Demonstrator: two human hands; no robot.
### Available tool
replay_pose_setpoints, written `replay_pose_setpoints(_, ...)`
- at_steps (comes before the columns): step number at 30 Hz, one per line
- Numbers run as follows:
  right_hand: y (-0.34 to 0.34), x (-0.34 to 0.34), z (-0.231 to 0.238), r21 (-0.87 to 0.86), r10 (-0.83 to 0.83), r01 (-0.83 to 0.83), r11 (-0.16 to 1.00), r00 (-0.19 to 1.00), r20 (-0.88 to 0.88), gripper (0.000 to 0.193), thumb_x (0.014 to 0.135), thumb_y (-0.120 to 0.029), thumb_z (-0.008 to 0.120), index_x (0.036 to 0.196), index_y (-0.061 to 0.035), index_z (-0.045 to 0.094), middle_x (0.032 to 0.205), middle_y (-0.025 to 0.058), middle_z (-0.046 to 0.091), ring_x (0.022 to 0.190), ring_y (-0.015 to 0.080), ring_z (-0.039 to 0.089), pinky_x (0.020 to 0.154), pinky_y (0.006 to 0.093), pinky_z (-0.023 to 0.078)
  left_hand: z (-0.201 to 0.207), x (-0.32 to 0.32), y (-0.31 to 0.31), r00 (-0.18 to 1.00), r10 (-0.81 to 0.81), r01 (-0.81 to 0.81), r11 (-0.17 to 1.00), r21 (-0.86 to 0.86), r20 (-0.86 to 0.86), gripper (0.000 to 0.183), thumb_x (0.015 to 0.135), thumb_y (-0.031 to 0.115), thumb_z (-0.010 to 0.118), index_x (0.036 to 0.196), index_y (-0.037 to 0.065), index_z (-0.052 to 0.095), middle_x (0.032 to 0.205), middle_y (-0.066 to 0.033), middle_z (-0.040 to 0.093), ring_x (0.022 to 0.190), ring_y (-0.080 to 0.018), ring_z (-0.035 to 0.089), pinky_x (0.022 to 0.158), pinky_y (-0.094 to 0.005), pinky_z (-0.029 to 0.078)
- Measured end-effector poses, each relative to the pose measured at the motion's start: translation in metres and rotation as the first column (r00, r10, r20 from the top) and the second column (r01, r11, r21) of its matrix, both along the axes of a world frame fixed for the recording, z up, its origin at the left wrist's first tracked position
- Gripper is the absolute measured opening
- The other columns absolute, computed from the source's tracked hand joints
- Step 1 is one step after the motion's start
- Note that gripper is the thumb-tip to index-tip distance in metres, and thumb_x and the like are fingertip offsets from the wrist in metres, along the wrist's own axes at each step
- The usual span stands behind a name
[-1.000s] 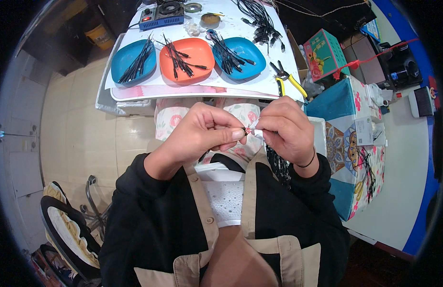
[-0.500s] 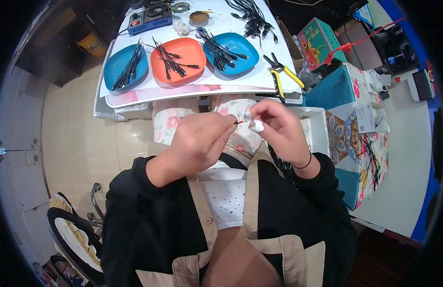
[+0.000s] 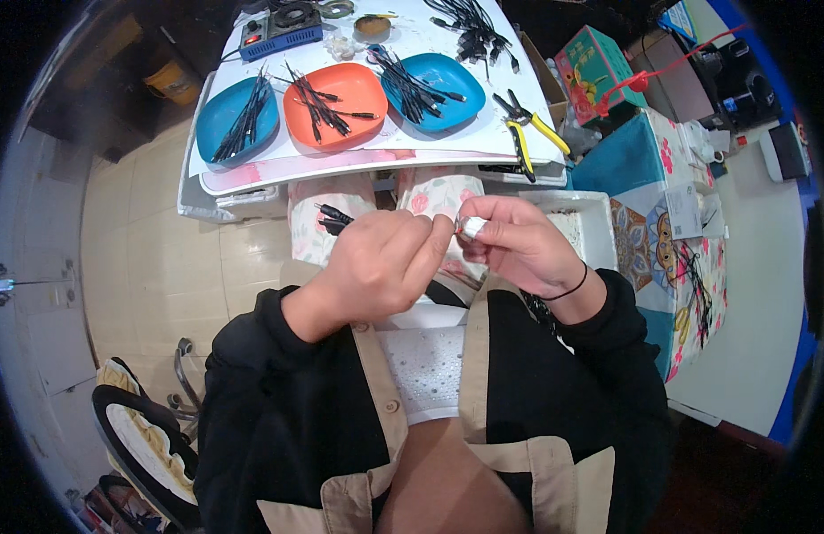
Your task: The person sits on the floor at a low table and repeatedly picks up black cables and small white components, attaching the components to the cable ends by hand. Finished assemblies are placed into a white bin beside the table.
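Note:
My left hand (image 3: 376,262) is closed around a short black cable, whose plug end (image 3: 333,216) sticks out to the left past the knuckles. At its fingertips my right hand (image 3: 532,249) pinches the other end of the cable, where a speck of red-orange wire shows. White wraps (image 3: 471,227) cover the tips of the right thumb and finger and hide most of the wire end. Both hands meet above my lap, in front of the table edge. Similar black cables lie in a left blue tray (image 3: 212,114), an orange tray (image 3: 369,82) and a right blue tray (image 3: 465,105).
Yellow-handled wire strippers (image 3: 525,133) lie at the table's right edge. Behind the trays stand a blue control box (image 3: 283,40) and a small round tin (image 3: 372,28). A cable bundle (image 3: 474,36) lies at the far right. A white foam box (image 3: 594,209) sits beside my right hand.
My right fingertips have closed onto the red wire end, which was bare and apart from them before. The cable's plug end now shows left of my left hand.

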State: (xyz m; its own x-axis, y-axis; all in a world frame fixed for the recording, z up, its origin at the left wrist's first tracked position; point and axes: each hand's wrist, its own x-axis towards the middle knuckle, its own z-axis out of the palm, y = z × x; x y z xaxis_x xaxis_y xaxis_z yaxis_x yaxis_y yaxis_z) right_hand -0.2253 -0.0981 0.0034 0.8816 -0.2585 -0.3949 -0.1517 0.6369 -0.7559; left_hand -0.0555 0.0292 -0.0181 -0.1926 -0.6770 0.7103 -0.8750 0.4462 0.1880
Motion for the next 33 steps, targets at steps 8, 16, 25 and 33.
replay_pose_setpoints(8,-0.004,-0.007,0.027,-0.968,0.155,0.126,0.218,0.975,0.162,0.027,0.082,-0.007,0.063,0.109,-0.0022,0.060,0.101,0.0098,0.057,0.085,0.0196,0.057,0.073,0.0294,0.047,-0.002,0.016,0.005,0.500,-0.091,0.554,0.798,0.237,-0.861,0.012,0.086,0.006,0.062,0.093,-0.003,0.067,0.073,-0.0087,0.064,0.060,-0.0135,0.060,0.049,-0.0258,0.044)
replay_pose_setpoints(16,-0.006,0.013,0.025,-0.964,0.337,0.259,-0.054,0.914,0.226,0.025,0.071,0.004,0.068,0.093,-0.0034,0.060,0.094,0.0107,0.061,0.086,0.0266,0.059,0.075,0.0345,0.047,-0.011,0.011,0.003,0.095,0.039,0.741,0.665,0.097,-0.995,0.014,0.090,0.007,0.060,0.098,-0.004,0.064,0.073,-0.0043,0.061,0.058,-0.0066,0.053,0.047,-0.0194,0.040)
replay_pose_setpoints(25,-0.025,0.000,0.019,-0.944,0.023,0.273,-0.184,0.961,0.274,0.025,0.071,0.002,0.067,0.095,-0.0026,0.061,0.099,0.0111,0.061,0.089,0.0287,0.059,0.077,0.0363,0.048,-0.019,0.006,0.012,-0.138,-0.046,0.690,0.712,-0.129,-0.989,0.013,0.089,0.003,0.060,0.098,-0.006,0.059,0.076,-0.0058,0.059,0.061,-0.0072,0.052,0.053,-0.0198,0.040)
replay_pose_setpoints(33,-0.007,0.005,0.016,-0.863,0.350,0.440,-0.247,0.871,0.344,0.025,0.072,-0.012,0.073,0.094,-0.0055,0.063,0.104,0.0115,0.062,0.089,0.0253,0.059,0.076,0.0342,0.047,-0.018,-0.004,0.010,-0.373,0.053,0.711,0.657,-0.249,-0.926,0.012,0.088,0.001,0.060,0.098,-0.006,0.059,0.075,-0.0066,0.058,0.060,-0.0090,0.051,0.055,-0.0213,0.040)
